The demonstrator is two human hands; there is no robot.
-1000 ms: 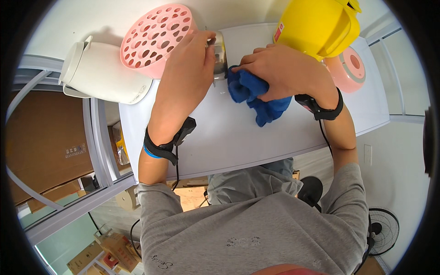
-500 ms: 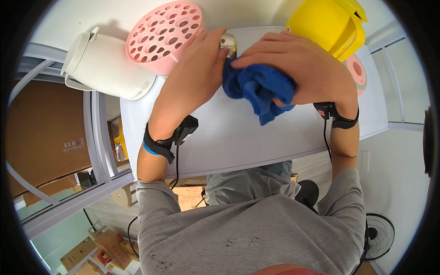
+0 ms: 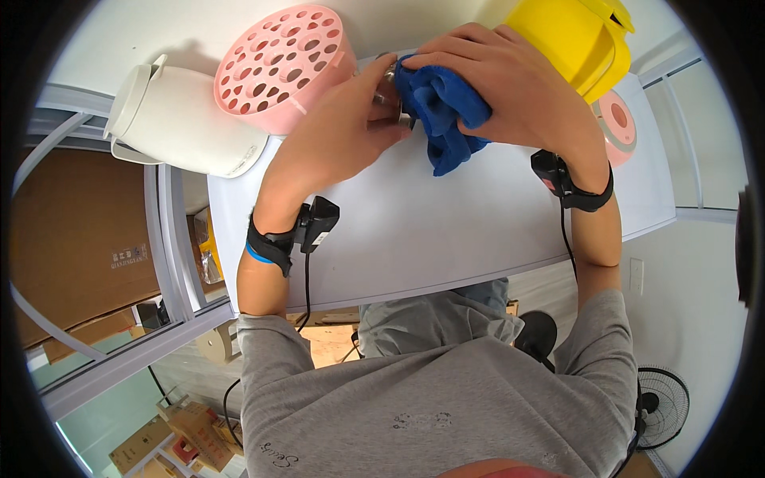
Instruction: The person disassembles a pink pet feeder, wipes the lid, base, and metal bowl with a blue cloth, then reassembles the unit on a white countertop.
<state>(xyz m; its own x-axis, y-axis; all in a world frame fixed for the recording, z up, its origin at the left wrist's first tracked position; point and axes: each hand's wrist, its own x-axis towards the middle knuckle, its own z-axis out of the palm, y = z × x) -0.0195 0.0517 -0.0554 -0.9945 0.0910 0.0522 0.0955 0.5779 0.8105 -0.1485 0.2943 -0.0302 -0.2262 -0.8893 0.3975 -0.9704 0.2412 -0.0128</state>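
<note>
My left hand (image 3: 339,131) is closed round a shiny silver object (image 3: 389,89), its thumb on the near side and its fingers on the far side. Most of that object is hidden by the hand and the cloth, so I cannot tell its kind. A crumpled blue cloth (image 3: 445,103) is bunched in my right hand (image 3: 514,84) and pressed against the object's right side. One end of the cloth hangs toward me. Both hands are above the far half of the white table (image 3: 414,231).
At the far left stand a white lidded pitcher (image 3: 191,119) and a pink tub with a perforated top (image 3: 280,72). A yellow lidded pitcher (image 3: 566,48) is at the far right, beside a round pink and white item (image 3: 615,123). Cables run from both wrist straps.
My right hand and the cloth have moved away from me and slightly left. The silver object has turned, and my left thumb has shifted to its near side.
</note>
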